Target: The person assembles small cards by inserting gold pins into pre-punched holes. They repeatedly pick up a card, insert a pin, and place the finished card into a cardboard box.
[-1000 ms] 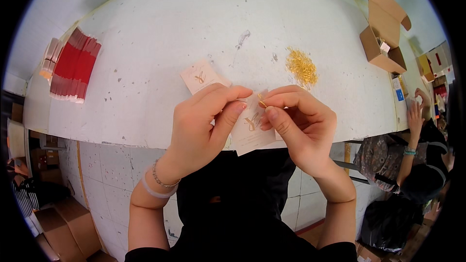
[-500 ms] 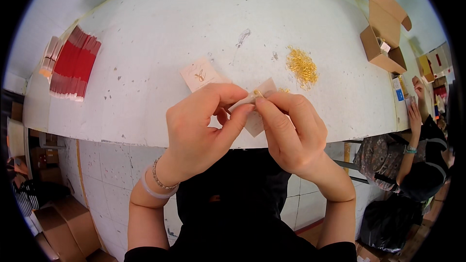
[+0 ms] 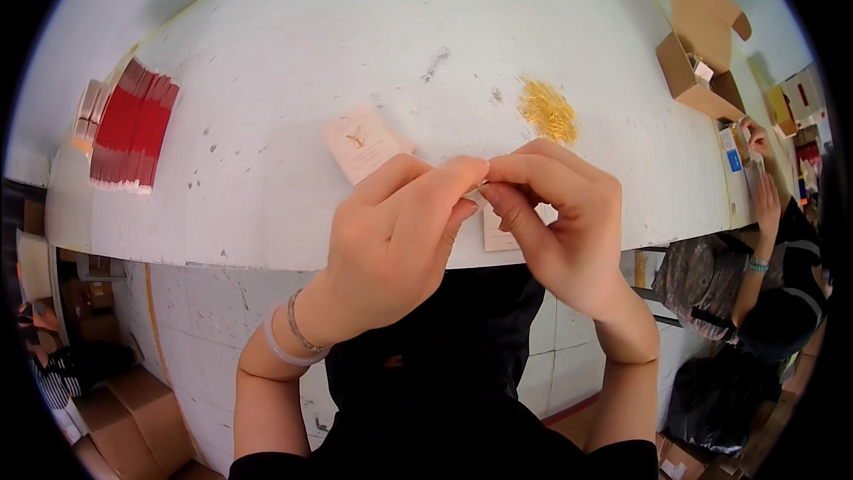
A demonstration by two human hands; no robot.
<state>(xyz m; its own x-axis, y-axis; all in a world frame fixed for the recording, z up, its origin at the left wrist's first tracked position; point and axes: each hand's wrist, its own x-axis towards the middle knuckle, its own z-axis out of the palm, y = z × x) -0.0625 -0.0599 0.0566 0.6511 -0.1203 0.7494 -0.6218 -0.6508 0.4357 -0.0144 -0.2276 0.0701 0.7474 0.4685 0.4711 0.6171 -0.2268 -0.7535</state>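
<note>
My left hand and my right hand meet fingertip to fingertip above the front of the table, both closed in a pinch. A sliver of something pale shows between them, but the fingers hide most of it. Below my right hand is part of a pale pink printed card; I cannot tell whether it is held or lies on the table. Just beyond my left hand lies a small stack of pale pink cards with a gold bow-like motif. A heap of small gold pins is beyond my right hand.
The white table has scuffs and chips. Red-and-white flat packets stand in a row at the left. An open cardboard box is at the far right. Beside it a co-worker's hands rest by the table edge. Brown cartons sit lower left.
A gold pin and the pale card around it showed between my fingers before; now the fingers cover that spot. My left hand has turned over and moved right, and my right hand has rolled.
</note>
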